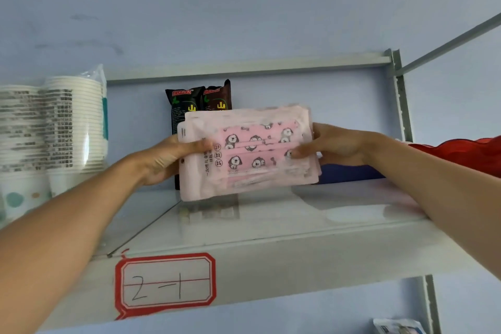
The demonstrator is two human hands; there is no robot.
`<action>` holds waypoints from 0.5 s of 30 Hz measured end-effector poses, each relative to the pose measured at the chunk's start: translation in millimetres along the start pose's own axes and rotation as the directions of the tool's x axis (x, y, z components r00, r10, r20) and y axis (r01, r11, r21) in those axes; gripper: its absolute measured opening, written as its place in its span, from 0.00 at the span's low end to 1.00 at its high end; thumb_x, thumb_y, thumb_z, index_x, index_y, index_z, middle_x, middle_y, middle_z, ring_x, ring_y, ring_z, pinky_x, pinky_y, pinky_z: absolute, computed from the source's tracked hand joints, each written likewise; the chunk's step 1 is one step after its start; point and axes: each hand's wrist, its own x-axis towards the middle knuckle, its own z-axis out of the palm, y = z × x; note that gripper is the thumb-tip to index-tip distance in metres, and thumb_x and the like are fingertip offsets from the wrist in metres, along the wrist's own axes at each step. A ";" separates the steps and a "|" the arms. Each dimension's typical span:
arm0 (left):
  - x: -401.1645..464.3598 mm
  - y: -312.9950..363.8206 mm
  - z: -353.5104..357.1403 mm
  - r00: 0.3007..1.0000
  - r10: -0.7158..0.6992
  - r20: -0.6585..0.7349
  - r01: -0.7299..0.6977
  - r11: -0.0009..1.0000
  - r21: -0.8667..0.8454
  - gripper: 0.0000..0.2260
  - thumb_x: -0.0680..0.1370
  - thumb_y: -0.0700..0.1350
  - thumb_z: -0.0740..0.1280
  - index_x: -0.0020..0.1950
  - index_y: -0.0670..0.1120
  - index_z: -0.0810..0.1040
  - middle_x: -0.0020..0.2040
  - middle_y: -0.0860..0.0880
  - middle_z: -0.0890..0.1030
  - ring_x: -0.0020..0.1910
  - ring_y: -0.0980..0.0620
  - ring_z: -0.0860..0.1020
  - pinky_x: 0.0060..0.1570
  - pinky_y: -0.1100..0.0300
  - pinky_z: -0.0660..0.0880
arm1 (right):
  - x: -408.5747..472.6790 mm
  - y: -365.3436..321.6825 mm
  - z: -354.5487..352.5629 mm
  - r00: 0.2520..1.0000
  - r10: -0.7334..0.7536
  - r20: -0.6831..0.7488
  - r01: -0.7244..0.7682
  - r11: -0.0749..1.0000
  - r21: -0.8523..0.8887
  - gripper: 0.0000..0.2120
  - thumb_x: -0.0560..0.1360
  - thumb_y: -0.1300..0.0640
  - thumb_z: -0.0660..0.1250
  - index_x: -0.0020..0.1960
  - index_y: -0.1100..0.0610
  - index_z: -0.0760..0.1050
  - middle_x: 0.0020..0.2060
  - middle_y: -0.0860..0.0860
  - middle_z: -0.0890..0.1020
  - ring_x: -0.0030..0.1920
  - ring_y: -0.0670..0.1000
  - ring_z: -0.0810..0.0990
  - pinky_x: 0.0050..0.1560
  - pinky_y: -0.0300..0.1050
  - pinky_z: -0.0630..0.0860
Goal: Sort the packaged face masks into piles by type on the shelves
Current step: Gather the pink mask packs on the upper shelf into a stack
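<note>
— Nearest?
— Shelf [271, 247] edge, labelled 2-1 [165, 283].
— And both hands?
— Left hand [168, 158] and right hand [333, 148] grip a stack of pink mask packs [246, 152] by its ends, above the shelf.

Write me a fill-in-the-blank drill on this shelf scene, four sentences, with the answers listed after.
1. The stack of pink mask packs is held by ____ hands, the left hand and the right hand.
2. The masks are printed with cartoon ____.
3. The red-bordered label on the shelf edge reads ____.
4. The sleeved stacks to the left are paper ____.

Answers: both; dogs; 2-1; cups
</note>
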 end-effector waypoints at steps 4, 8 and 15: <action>-9.3 1.7 5.6 0.993 -0.053 0.104 0.043 0.994 0.097 0.44 0.48 0.59 0.83 0.61 0.48 0.78 0.57 0.46 0.83 0.56 0.50 0.82 0.47 0.61 0.80 | -6.4 8.8 -7.1 0.954 0.240 0.181 -0.198 0.955 -0.221 0.30 0.67 0.52 0.75 0.67 0.47 0.70 0.62 0.44 0.79 0.64 0.48 0.76 0.69 0.58 0.67; -14.2 7.3 6.6 0.990 -0.049 0.132 0.033 0.992 0.118 0.41 0.51 0.57 0.83 0.61 0.49 0.78 0.58 0.47 0.83 0.57 0.50 0.81 0.54 0.56 0.78 | -4.7 9.5 -3.1 0.948 0.226 0.223 -0.184 0.964 -0.194 0.27 0.70 0.54 0.72 0.68 0.49 0.71 0.63 0.46 0.78 0.65 0.50 0.76 0.70 0.54 0.66; -32.5 11.9 15.6 0.999 0.009 -0.045 -0.003 0.990 0.144 0.43 0.45 0.59 0.83 0.58 0.49 0.80 0.54 0.48 0.84 0.53 0.50 0.83 0.57 0.49 0.76 | -13.4 -3.6 15.8 0.993 0.112 0.021 -0.106 0.975 -0.195 0.24 0.70 0.60 0.72 0.65 0.53 0.74 0.60 0.49 0.81 0.61 0.51 0.79 0.68 0.55 0.70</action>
